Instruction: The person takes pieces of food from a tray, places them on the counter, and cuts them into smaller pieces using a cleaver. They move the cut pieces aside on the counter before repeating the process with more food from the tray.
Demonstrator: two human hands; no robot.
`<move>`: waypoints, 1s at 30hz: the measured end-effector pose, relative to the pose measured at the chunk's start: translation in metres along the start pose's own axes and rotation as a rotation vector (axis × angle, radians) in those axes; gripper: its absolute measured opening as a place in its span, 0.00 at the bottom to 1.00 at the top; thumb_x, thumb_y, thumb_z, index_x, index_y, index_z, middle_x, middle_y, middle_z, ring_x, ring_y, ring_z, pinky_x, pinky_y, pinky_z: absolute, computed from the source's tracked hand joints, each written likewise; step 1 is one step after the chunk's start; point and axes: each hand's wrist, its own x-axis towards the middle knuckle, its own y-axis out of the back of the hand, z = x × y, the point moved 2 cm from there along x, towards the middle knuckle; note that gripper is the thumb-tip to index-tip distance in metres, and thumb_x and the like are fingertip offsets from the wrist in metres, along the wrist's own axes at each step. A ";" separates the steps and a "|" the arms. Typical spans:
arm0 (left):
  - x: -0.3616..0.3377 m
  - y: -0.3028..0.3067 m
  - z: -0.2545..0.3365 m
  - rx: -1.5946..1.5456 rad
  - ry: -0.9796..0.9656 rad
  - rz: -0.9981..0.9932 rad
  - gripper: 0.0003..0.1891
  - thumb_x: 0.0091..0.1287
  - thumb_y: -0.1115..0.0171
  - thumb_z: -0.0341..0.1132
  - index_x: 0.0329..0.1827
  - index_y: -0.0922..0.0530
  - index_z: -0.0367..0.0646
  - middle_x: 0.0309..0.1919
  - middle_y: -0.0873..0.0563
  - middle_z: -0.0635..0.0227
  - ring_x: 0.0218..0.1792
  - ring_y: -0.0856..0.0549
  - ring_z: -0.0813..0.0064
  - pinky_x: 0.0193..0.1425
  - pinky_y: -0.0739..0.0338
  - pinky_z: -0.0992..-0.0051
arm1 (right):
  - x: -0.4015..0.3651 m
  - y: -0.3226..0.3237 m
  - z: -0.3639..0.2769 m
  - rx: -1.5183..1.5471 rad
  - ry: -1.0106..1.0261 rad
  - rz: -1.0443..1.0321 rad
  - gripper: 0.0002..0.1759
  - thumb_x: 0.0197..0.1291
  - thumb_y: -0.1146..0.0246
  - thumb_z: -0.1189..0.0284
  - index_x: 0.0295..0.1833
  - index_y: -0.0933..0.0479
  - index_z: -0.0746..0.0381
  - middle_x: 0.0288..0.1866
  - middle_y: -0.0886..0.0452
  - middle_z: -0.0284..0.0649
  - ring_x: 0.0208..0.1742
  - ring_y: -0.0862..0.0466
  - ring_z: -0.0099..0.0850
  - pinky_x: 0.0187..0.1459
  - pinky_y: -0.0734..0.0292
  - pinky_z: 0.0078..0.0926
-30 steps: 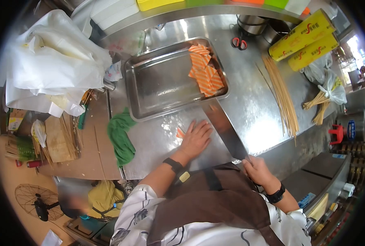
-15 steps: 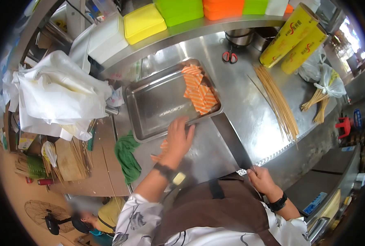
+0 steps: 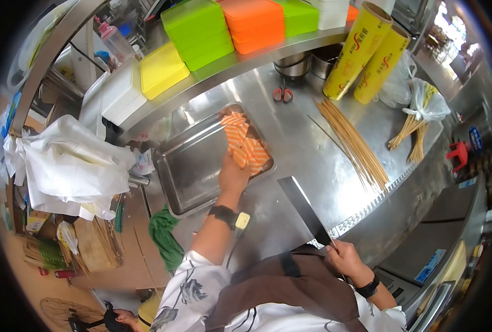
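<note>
My left hand [image 3: 233, 176] reaches into the near right part of the metal tray [image 3: 188, 166], fingers against the orange-and-white striped pieces [image 3: 236, 133]. My fingertips are partly lost against them, so I cannot tell whether that grip has closed on a piece or only rests there. My right hand [image 3: 345, 258] is closed firmly round the handle of a long, broad-bladed knife [image 3: 305, 209]. Its blade points away from me, low over the counter [image 3: 290, 133], just to the right of the tray's near corner and apart from the pieces; whether it touches the metal top, I cannot tell.

As for how far things are along, several striped pieces lie overlapping in a loose pile along the tray's right side. A small orange sliver [image 3: 195, 233] shows outside the tray, beside my left forearm; my arm may hide more of it. I see no skewer through any piece in the pile. The bamboo skewers [image 3: 352, 145] lie in a loose fan to the right of the knife, with red-handled scissors [image 3: 283, 95] beyond the tray and cling film rolls [image 3: 358, 51] at the far right. A crumpled green cloth [image 3: 163, 237] sits just beside the tray's near left corner.
</note>
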 end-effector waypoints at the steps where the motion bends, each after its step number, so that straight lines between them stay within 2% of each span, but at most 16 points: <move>1: -0.012 0.013 0.008 -0.047 -0.030 -0.007 0.35 0.60 0.28 0.42 0.67 0.32 0.38 0.54 0.15 0.48 0.57 0.15 0.48 0.60 0.21 0.57 | 0.001 0.001 0.000 -0.009 -0.040 -0.049 0.14 0.70 0.43 0.66 0.51 0.20 0.64 0.34 0.17 0.56 0.37 0.17 0.56 0.38 0.21 0.47; 3: -0.037 0.030 0.011 -0.092 -0.044 -0.015 0.34 0.60 0.28 0.40 0.67 0.31 0.38 0.53 0.15 0.47 0.55 0.15 0.47 0.59 0.21 0.56 | 0.002 0.003 0.000 0.007 -0.002 -0.048 0.13 0.70 0.43 0.66 0.48 0.20 0.65 0.33 0.17 0.55 0.36 0.17 0.56 0.37 0.21 0.46; 5: -0.071 0.033 0.009 -0.014 -0.412 0.013 0.30 0.58 0.27 0.40 0.62 0.26 0.39 0.51 0.14 0.49 0.52 0.16 0.47 0.58 0.22 0.55 | 0.004 0.003 0.001 0.020 0.034 -0.061 0.12 0.70 0.43 0.67 0.46 0.21 0.65 0.32 0.18 0.55 0.35 0.17 0.55 0.36 0.22 0.46; 6: -0.085 0.030 0.001 -0.009 -0.390 0.008 0.30 0.58 0.27 0.40 0.62 0.26 0.39 0.51 0.14 0.49 0.52 0.16 0.47 0.58 0.22 0.55 | 0.006 0.003 0.000 -0.048 0.092 -0.072 0.12 0.70 0.43 0.67 0.44 0.21 0.66 0.31 0.18 0.55 0.34 0.18 0.55 0.35 0.22 0.46; 8: -0.114 0.023 -0.009 0.075 -0.618 0.044 0.27 0.55 0.26 0.39 0.57 0.22 0.39 0.46 0.15 0.52 0.49 0.17 0.50 0.57 0.25 0.55 | 0.011 0.002 -0.002 -0.180 0.212 -0.097 0.13 0.71 0.43 0.68 0.42 0.22 0.67 0.29 0.20 0.55 0.31 0.19 0.55 0.32 0.24 0.46; 9: -0.122 0.015 -0.020 0.039 -0.694 0.052 0.29 0.53 0.26 0.38 0.58 0.23 0.40 0.42 0.16 0.54 0.47 0.18 0.52 0.56 0.27 0.55 | 0.014 -0.001 -0.004 -0.053 0.051 -0.091 0.14 0.71 0.43 0.67 0.41 0.23 0.69 0.30 0.20 0.57 0.31 0.19 0.56 0.33 0.24 0.47; 13: -0.147 -0.002 -0.049 0.109 -0.628 0.006 0.28 0.54 0.26 0.38 0.58 0.23 0.40 0.45 0.16 0.56 0.49 0.18 0.52 0.59 0.28 0.56 | 0.022 -0.005 -0.034 -0.075 0.082 -0.142 0.13 0.72 0.44 0.67 0.43 0.22 0.68 0.31 0.20 0.58 0.34 0.20 0.60 0.35 0.24 0.49; 15: -0.157 0.003 -0.051 0.068 -0.590 0.134 0.27 0.53 0.26 0.36 0.57 0.23 0.39 0.47 0.16 0.56 0.51 0.18 0.51 0.61 0.28 0.57 | 0.024 -0.010 -0.035 -0.108 0.091 -0.171 0.14 0.72 0.44 0.67 0.44 0.22 0.67 0.32 0.19 0.58 0.35 0.19 0.60 0.36 0.24 0.50; 19: -0.170 0.007 -0.082 -0.109 -0.536 0.116 0.25 0.55 0.27 0.33 0.56 0.22 0.39 0.53 0.18 0.57 0.57 0.20 0.53 0.64 0.27 0.57 | 0.029 -0.020 -0.028 -0.249 0.065 -0.245 0.14 0.72 0.43 0.66 0.47 0.20 0.67 0.34 0.18 0.59 0.38 0.18 0.60 0.39 0.23 0.51; 21: -0.174 0.010 -0.090 -0.096 -0.708 0.035 0.21 0.55 0.31 0.27 0.53 0.19 0.40 0.54 0.17 0.59 0.59 0.20 0.54 0.63 0.26 0.58 | 0.031 -0.024 -0.033 -0.274 0.090 -0.242 0.14 0.71 0.43 0.66 0.48 0.20 0.66 0.35 0.18 0.59 0.38 0.18 0.60 0.39 0.22 0.52; 22: -0.175 0.011 -0.090 -0.097 -0.705 0.035 0.21 0.55 0.31 0.27 0.53 0.19 0.40 0.54 0.17 0.59 0.59 0.20 0.54 0.63 0.26 0.58 | 0.031 -0.025 -0.035 -0.298 0.117 -0.233 0.14 0.71 0.42 0.66 0.49 0.20 0.66 0.35 0.17 0.59 0.39 0.18 0.60 0.40 0.22 0.53; 24: -0.175 0.012 -0.088 -0.103 -0.834 -0.004 0.19 0.54 0.35 0.22 0.51 0.17 0.39 0.53 0.17 0.61 0.59 0.20 0.55 0.62 0.24 0.59 | 0.030 -0.030 -0.036 -0.286 0.166 -0.197 0.12 0.71 0.42 0.68 0.46 0.20 0.66 0.32 0.18 0.57 0.37 0.18 0.59 0.38 0.23 0.51; 26: -0.176 0.008 -0.088 -0.105 -0.836 -0.005 0.19 0.54 0.35 0.22 0.51 0.17 0.39 0.53 0.17 0.61 0.59 0.19 0.56 0.62 0.24 0.59 | 0.030 -0.032 -0.037 -0.275 0.213 -0.160 0.11 0.71 0.42 0.69 0.44 0.21 0.66 0.30 0.19 0.56 0.35 0.18 0.58 0.37 0.24 0.48; 30: -0.178 0.001 -0.089 -0.100 -0.845 0.022 0.18 0.54 0.37 0.22 0.51 0.16 0.37 0.52 0.16 0.60 0.58 0.19 0.57 0.61 0.23 0.59 | 0.028 -0.035 -0.041 -0.322 0.197 -0.187 0.12 0.70 0.41 0.69 0.49 0.20 0.67 0.32 0.18 0.57 0.37 0.17 0.59 0.39 0.23 0.49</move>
